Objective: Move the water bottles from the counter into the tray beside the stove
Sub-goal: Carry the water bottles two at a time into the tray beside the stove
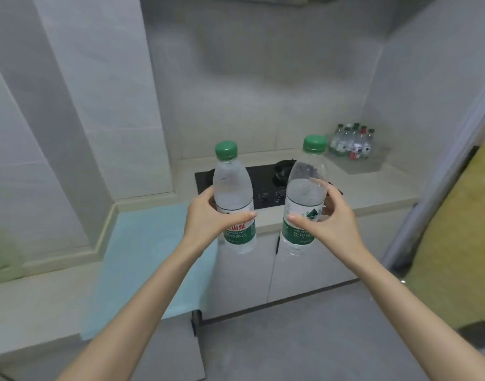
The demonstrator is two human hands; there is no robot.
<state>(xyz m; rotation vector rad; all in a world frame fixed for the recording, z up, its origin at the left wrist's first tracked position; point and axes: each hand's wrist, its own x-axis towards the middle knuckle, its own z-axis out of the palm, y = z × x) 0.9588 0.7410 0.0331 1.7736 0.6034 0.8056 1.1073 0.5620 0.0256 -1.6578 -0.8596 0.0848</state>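
While both arms reach out over the floor toward the far counter, the left hand (pixel 205 215) wraps its fingers around the middle of a clear plastic water bottle with a green cap and a green-and-red label (pixel 233 199), and the right hand (pixel 329 218) clasps a second clear plastic bottle with a green cap and green label (pixel 304 196) in the same way, thumb in front, fingers behind. Both bottles are in the air, upright or nearly so, well short of their goal.

That goal, a clear plastic tray (pixel 373 165), sits in the back right corner of the pale counter (pixel 379 188), just right of the black glass stove top (pixel 260 174), and already holds a tight cluster of small capped bottles (pixel 351 141).

Carrying well here means keeping each bottle vertical and the two apart so they do not knock together. The filled part of the tray is toward the back, so the free space in front looks the safer landing. I would pass the bottles above the stove's burner and knobs, lower them one at a time rather than both together, and set each base flat before loosening the fingers, since a nudge could topple the standing bottles.
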